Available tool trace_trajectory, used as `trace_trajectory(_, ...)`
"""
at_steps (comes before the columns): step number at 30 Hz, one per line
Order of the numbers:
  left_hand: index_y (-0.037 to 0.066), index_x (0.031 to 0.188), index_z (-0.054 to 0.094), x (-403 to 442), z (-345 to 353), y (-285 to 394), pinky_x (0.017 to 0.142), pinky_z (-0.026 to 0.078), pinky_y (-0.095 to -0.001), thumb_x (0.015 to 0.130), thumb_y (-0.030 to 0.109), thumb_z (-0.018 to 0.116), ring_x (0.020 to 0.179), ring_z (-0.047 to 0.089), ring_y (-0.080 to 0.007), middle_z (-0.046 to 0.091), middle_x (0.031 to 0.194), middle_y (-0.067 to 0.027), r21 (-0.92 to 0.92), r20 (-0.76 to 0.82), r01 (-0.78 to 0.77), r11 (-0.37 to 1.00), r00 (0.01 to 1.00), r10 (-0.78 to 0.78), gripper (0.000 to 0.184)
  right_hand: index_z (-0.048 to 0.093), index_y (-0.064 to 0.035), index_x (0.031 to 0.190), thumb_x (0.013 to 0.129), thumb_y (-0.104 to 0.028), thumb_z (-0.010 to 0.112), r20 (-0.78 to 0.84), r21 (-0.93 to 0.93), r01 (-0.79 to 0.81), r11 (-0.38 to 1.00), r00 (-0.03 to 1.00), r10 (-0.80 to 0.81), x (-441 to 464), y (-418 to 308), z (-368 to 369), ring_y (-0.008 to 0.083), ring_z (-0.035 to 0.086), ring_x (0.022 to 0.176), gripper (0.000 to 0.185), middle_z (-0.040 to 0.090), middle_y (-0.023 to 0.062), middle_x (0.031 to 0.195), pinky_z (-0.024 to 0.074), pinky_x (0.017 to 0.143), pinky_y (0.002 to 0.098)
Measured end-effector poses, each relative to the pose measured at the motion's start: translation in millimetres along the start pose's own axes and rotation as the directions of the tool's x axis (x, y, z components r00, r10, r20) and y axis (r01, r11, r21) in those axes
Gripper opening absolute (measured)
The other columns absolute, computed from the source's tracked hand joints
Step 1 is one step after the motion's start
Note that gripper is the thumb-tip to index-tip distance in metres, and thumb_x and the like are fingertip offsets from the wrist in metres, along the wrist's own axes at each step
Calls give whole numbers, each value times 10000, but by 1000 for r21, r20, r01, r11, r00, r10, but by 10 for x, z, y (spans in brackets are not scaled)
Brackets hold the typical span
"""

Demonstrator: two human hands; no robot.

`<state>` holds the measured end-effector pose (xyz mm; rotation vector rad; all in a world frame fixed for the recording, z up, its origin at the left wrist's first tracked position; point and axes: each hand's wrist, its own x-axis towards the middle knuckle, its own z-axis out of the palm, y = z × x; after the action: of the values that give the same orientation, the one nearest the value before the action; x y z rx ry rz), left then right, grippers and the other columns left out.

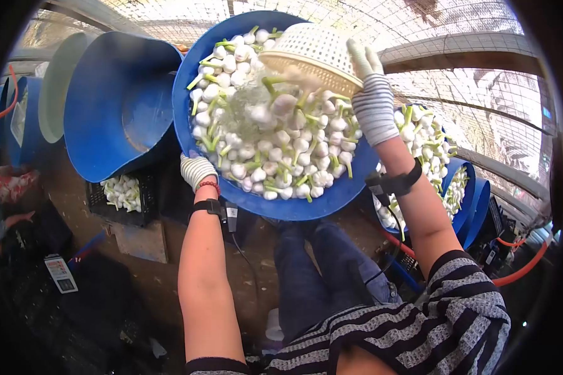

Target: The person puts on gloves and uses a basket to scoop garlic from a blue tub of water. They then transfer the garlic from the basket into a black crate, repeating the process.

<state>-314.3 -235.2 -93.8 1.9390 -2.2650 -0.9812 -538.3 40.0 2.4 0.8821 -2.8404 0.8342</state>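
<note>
A big round blue tub in front of me is full of white garlic bulbs with short green stems. My right hand, in a striped glove, grips the edge of a cream plastic basket with holes. The basket is tipped over the tub, and blurred bulbs and splashing water show beneath its mouth. My left hand, gloved the same way, is closed on the tub's near left rim; its fingertips are partly hidden.
At left, a tilted blue tub stands above a black crate of garlic. More garlic fills a tub at right, near an orange hose. Wire mesh runs behind. Another person's arm shows far left.
</note>
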Motion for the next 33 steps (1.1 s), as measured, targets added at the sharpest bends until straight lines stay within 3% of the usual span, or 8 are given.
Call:
trace_trajectory(8,-50,1173,586,-36,35,115,816,510,-434,963,189,497,969,645,-398,657,1068,-262,-32,103,84,996,991,-81,330,370,-300,1445,744,-71,693,99,-231,-222,947,963,250,941,369,717,465,470,1218,805,338,196,1496,451,988,470)
trace_trajectory(9,-54,1175,583,-28,54,69,819,511,-431,964,189,494,971,644,-397,656,1073,-263,-42,62,50,998,997,-47,334,407,-293,1427,789,28,532,102,-356,-204,912,961,255,971,176,775,375,500,1231,725,405,179,1463,432,1015,434)
trace_trajectory(12,-66,1181,573,-24,1,53,827,509,-428,966,188,483,976,640,-402,649,1080,-272,-34,11,9,999,1000,-9,345,422,-305,1381,748,-21,678,206,-369,-205,907,933,295,947,7,928,436,499,1164,739,440,145,1361,467,963,497)
trace_trajectory(16,-65,1174,579,-23,-59,68,838,506,-433,968,187,474,992,633,-408,647,1085,-274,-58,30,-3,998,1000,4,342,361,-364,1446,745,156,536,251,-361,-222,906,912,324,424,-10,634,464,338,1343,890,202,174,1564,346,1103,460)
trace_trajectory(20,-56,1172,577,-11,-40,3,797,516,-440,970,187,473,975,640,-407,647,1075,-275,-91,66,-15,996,998,21,333,393,-123,1445,754,182,501,-80,-22,-150,988,986,147,-266,-304,-635,309,419,1322,763,291,206,1509,379,1079,372)
trace_trajectory(23,-35,1152,600,-30,-4,-1,818,507,-454,962,222,489,970,644,-400,660,1062,-260,-47,-17,-55,997,998,54,339,389,-110,1453,773,137,536,53,744,-407,529,826,561,-853,-327,-638,289,413,1329,739,300,214,1497,385,1061,343)
trace_trajectory(26,-47,1138,601,-124,-118,143,808,509,-455,965,203,493,955,648,-399,662,1054,-260,-114,26,-19,993,999,23,323,380,-173,1466,796,182,487,75,-85,-355,931,929,362,-1277,-198,-54,310,323,1387,765,176,213,1558,337,1102,346)
trace_trajectory(33,-17,1123,616,-48,-35,120,763,514,-454,961,221,511,895,665,-388,682,1004,-234,-86,30,77,993,997,-75,307,349,-286,1481,669,236,428,251,-195,-513,836,798,549,-953,-189,853,361,283,1407,968,174,223,1559,353,1092,347)
